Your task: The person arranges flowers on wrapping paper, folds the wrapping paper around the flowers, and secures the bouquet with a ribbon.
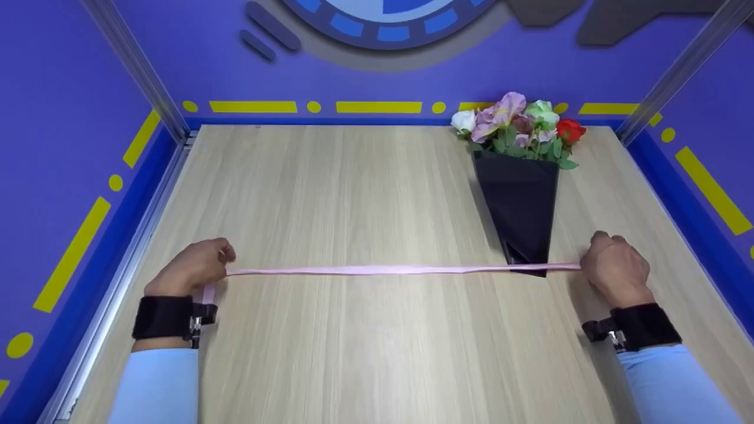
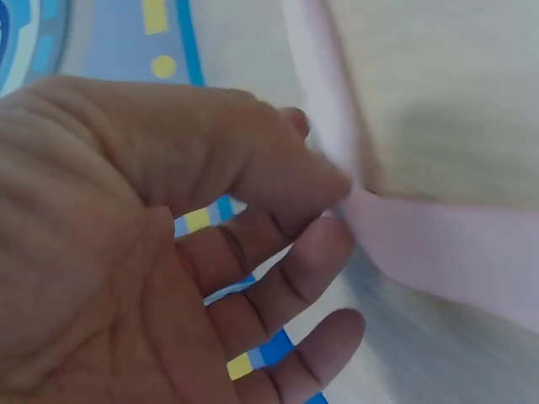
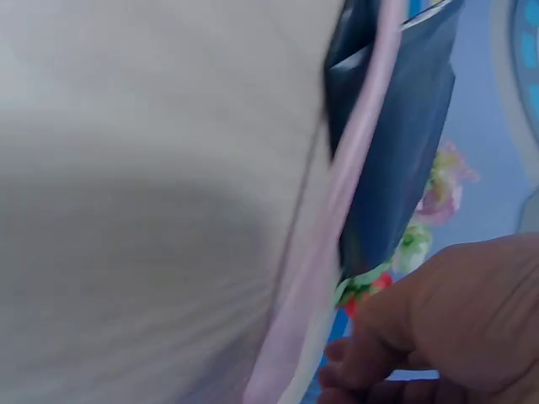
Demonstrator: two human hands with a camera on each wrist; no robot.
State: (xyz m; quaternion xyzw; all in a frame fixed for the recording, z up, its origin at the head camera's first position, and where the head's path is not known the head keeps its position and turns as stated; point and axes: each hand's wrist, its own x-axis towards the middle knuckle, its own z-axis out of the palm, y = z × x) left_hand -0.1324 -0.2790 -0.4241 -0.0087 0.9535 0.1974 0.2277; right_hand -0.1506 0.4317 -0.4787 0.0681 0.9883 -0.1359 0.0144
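Observation:
A long pink ribbon (image 1: 377,270) stretches nearly straight across the table between my two hands. My left hand (image 1: 191,268) pinches it between thumb and fingertips at the left; a short tail hangs down beside the wrist. In the left wrist view the ribbon (image 2: 438,244) bends sharply at those fingertips. At the other end my right hand (image 1: 615,265) grips the ribbon with curled fingers. The right wrist view has the ribbon (image 3: 337,202) running past the black wrapping. A bouquet in black wrapping (image 1: 521,203) lies on the right side, its narrow end under the ribbon's line.
Artificial flowers (image 1: 518,126) in white, pink, green and red fill the bouquet's wide end near the back edge. The wooden table (image 1: 353,194) is bounded by blue printed panels (image 1: 247,76) at the back and sides, with metal posts (image 1: 135,65) in the corners.

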